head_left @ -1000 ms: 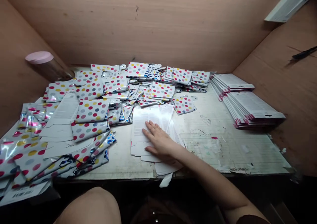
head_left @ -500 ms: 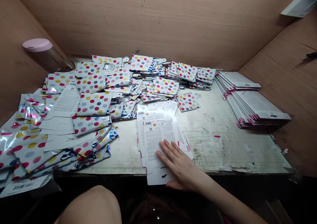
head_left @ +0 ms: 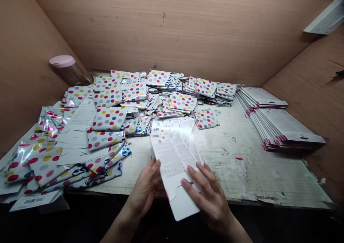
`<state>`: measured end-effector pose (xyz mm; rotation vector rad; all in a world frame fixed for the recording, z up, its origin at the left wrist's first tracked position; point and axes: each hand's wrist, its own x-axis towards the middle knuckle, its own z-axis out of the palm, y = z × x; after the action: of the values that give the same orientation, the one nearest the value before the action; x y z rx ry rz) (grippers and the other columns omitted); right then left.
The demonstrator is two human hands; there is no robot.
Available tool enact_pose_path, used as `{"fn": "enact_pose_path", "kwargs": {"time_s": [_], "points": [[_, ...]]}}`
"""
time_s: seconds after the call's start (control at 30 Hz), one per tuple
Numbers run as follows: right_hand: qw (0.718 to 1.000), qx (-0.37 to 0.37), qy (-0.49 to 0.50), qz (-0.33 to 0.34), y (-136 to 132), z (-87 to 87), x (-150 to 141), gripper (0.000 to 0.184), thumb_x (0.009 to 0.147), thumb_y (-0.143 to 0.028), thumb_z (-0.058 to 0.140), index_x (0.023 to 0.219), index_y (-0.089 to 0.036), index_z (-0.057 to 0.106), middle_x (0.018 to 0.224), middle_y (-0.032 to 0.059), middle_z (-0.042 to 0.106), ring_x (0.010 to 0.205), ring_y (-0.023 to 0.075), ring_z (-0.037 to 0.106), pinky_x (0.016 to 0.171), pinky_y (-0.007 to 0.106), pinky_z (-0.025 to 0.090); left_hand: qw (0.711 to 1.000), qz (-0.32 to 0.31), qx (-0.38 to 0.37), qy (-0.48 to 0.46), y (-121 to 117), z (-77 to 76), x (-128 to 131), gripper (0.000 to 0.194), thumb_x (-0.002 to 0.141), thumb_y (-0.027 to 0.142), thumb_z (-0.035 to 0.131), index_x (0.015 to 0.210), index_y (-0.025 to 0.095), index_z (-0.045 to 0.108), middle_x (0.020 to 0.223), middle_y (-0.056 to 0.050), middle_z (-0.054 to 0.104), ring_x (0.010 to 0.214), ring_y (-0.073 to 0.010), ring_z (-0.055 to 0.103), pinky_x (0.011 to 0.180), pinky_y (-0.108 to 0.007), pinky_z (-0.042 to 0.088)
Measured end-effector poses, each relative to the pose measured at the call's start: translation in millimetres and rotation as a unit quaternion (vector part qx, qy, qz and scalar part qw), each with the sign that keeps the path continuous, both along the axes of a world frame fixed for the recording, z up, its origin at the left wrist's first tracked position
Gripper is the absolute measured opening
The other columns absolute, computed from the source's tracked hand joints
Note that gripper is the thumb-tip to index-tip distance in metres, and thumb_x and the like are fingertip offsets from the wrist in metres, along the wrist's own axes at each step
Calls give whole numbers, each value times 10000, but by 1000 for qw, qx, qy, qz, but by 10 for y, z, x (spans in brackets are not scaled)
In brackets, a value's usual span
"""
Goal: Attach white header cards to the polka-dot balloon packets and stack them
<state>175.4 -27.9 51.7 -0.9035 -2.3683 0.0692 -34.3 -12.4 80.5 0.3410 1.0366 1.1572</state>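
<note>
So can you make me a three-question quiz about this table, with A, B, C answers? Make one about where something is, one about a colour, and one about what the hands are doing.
1. Where is the clear jar?
A) At the back left corner of the table
B) On top of a stack of cards
C) In a hand

2. What colour is the jar's lid?
A) Green
B) Black
C) Pink

3. How are the white printed cards now?
A) Lying flat on the table
B) Held up between the left hand and the right hand
C) Not touched by any hand

Answers:
1. A, because it stands where the two wooden walls meet.
2. C, because the lid looks pink.
3. B, because both hands hold them above the table.
</note>
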Motion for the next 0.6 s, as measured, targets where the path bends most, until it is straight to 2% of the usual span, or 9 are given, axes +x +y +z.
{"fn": "enact_pose_path", "kwargs": {"time_s": [0.07, 0.13, 0.2, 0.27, 0.33, 0.4, 0.43, 0.5, 0.6], "points": [[1000, -30, 6, -5, -9, 25, -88, 579, 849, -99, 452, 1417, -209, 453, 1487, 130, 382, 1354, 353, 332, 1081, 597, 330, 998, -11, -37, -50, 72, -77, 23, 500, 841, 330, 668, 1295, 152, 560, 1250, -156, 646, 1237, -332, 542, 1060, -477, 416], [992, -102, 68, -40, -50, 34, -181, 586, 830, -122, 493, 1409, -204, 459, 1415, 142, 455, 1291, 334, 405, 1056, 569, 368, 997, 49, -30, -43, 92, -118, 54, 512, 821, 284, 693, 1296, 151, 557, 1192, -153, 680, 1167, -323, 600, 1021, -475, 459], [948, -214, 218, -94, -98, 46, -266, 498, 855, -173, 504, 1352, -210, 510, 1305, 143, 538, 1193, 305, 502, 994, 525, 435, 995, 98, -10, -26, 90, -135, 86, 522, 814, 280, 705, 1303, 175, 554, 1175, -133, 691, 1128, -302, 627, 1001, -457, 483], [832, -356, 404, -134, -118, 64, -341, 389, 905, -256, 501, 1291, -221, 540, 1234, 130, 592, 1113, 269, 574, 949, 470, 479, 993, 112, 0, -24, 74, -155, 112, 532, 806, 304, 717, 1299, 182, 559, 1171, -126, 694, 1107, -292, 640, 987, -445, 496], [660, -481, 558, -144, -91, 77, -412, 387, 907, -352, 546, 1266, -207, 543, 1218, 126, 620, 1099, 250, 603, 966, 436, 476, 994, 110, 9, -24, 39, -203, 128, 542, 793, 327, 731, 1287, 171, 571, 1165, -130, 696, 1096, -294, 645, 978, -443, 504], [506, -550, 651, -134, -28, 71, -479, 443, 844, -406, 647, 1211, -169, 576, 1165, 128, 652, 1078, 240, 620, 982, 400, 464, 994, 105, 23, -6, -16, -291, 140, 536, 788, 341, 736, 1272, 168, 585, 1165, -124, 696, 1092, -289, 647, 977, -426, 504], [456, -565, 676, -126, 10, 58, -511, 437, 809, -400, 696, 1159, -155, 604, 1114, 120, 671, 1041, 227, 634, 967, 379, 469, 994, 102, 32, 13, -48, -345, 147, 522, 789, 342, 735, 1262, 175, 592, 1170, -115, 695, 1093, -281, 647, 978, -409, 504], [408, -583, 694, -108, 79, 22, -570, 375, 771, -359, 751, 1060, -145, 644, 1034, 98, 692, 954, 201, 651, 913, 349, 488, 993, 97, 51, 54, -118, -453, 164, 473, 794, 342, 731, 1228, 191, 615, 1170, -92, 698, 1095, -267, 646, 975, -377, 504], [401, -588, 698, -81, 138, -12, -627, 307, 768, -333, 766, 984, -141, 663, 998, 90, 704, 923, 201, 652, 881, 353, 496, 992, 86, 61, 75, -223, -552, 182, 397, 782, 364, 737, 1129, 183, 669, 1110, -85, 723, 1092, -284, 646, 974, -389, 500]]}}
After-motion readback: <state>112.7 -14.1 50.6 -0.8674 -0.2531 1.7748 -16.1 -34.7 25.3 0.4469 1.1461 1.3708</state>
